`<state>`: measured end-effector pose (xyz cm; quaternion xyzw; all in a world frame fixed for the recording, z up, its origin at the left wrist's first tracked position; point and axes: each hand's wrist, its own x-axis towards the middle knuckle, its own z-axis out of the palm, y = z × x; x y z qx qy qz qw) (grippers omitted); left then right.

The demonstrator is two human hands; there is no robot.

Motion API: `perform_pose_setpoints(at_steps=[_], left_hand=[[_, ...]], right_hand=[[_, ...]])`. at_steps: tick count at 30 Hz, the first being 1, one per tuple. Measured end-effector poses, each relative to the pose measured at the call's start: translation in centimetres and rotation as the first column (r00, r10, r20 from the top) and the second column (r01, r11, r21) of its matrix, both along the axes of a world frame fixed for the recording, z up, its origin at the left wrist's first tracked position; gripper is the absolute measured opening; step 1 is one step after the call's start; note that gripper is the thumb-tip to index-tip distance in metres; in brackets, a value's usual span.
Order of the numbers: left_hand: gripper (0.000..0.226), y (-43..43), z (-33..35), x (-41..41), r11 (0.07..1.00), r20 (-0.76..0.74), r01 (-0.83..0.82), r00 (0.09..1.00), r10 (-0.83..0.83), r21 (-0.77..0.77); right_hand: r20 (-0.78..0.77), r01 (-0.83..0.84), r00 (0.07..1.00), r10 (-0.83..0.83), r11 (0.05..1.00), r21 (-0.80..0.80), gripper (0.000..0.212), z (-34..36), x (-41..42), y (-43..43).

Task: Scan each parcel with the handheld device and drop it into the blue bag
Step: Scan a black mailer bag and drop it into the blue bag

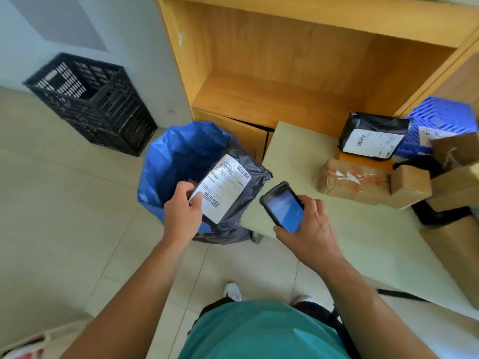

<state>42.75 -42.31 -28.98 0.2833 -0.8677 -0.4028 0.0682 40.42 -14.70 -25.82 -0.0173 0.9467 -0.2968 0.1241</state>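
My left hand [181, 211] grips a grey plastic parcel [241, 187] by its near corner, thumb on the white barcode label, holding it over the right rim of the open blue bag [176, 156]. My right hand [308, 229] holds the black handheld device [282, 207], its blue screen lit, just right of the parcel above the table's left corner. On the table further right lie a black parcel with a white label [373, 136], a taped cardboard box [352, 178] and a smaller brown box [409, 186].
The pale table [337, 229] runs off to the right, with a blue crate [440, 117] and more cardboard at its far end. A wooden shelf unit [285, 73] stands behind. A black plastic crate [90, 99] sits on the tiled floor at left.
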Motion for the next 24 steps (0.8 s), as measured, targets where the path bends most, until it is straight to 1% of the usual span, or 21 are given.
perform_pose_setpoints(at_steps=[4, 6, 7, 11, 13, 16, 19, 20, 23, 24], left_hand=[[0.005, -3.5, -1.1, 0.2, 0.986, 0.008, -0.147, 0.989, 0.146, 0.079], [0.005, -4.3, -1.6, 0.5, 0.966, 0.007, -0.228, 0.973, 0.229, 0.119], [0.005, -4.8, -1.6, 0.1, 0.951, -0.003, -0.279, 0.959, 0.282, 0.136], [0.005, -5.9, -1.5, 0.7, 0.894, 0.022, -0.389, 0.919, 0.394, 0.222], [0.004, -6.7, -1.3, 0.7, 0.869, 0.033, -0.436, 0.897, 0.441, 0.232], [0.005, -7.6, -0.9, 0.4, 0.830, 0.007, -0.498, 0.858, 0.513, 0.252], [0.006, -8.1, -1.2, 0.1, 0.798, 0.025, -0.533, 0.836, 0.549, 0.281], [0.007, -8.2, -1.8, -0.2, 0.772, 0.042, -0.547, 0.823, 0.566, 0.323], [0.005, -8.2, -3.8, -1.0, 0.620, 0.135, -0.603, 0.763, 0.632, 0.503], [0.004, -8.4, -4.6, -1.6, 0.585, 0.170, -0.609, 0.756, 0.632, 0.535]], right_hand=[[0.027, 0.017, 1.000, -0.014, 0.994, -0.112, 0.077, -0.4, -1.3, -2.9], [0.066, 0.031, 0.998, -0.022, 0.988, -0.150, 0.073, -0.5, -1.7, -3.7], [0.069, 0.011, 0.998, 0.000, 0.987, -0.161, 0.072, -0.4, -2.7, -4.1], [0.080, -0.018, 0.996, 0.033, 0.985, -0.173, 0.070, -0.5, -4.8, -4.7], [0.079, -0.021, 0.996, 0.037, 0.980, -0.198, 0.070, -0.4, -6.4, -5.2], [0.060, -0.056, 0.996, 0.073, 0.967, -0.248, 0.070, -0.5, -8.7, -6.5], [0.048, -0.092, 0.993, 0.108, 0.963, -0.254, 0.072, -0.9, -9.3, -7.5], [0.058, -0.091, 0.992, 0.109, 0.963, -0.252, 0.072, -1.1, -9.2, -7.6], [0.085, -0.079, 0.991, 0.104, 0.965, -0.252, 0.071, -1.5, -8.5, -7.5], [0.090, -0.066, 0.992, 0.090, 0.967, -0.245, 0.071, -1.5, -8.5, -7.5]])
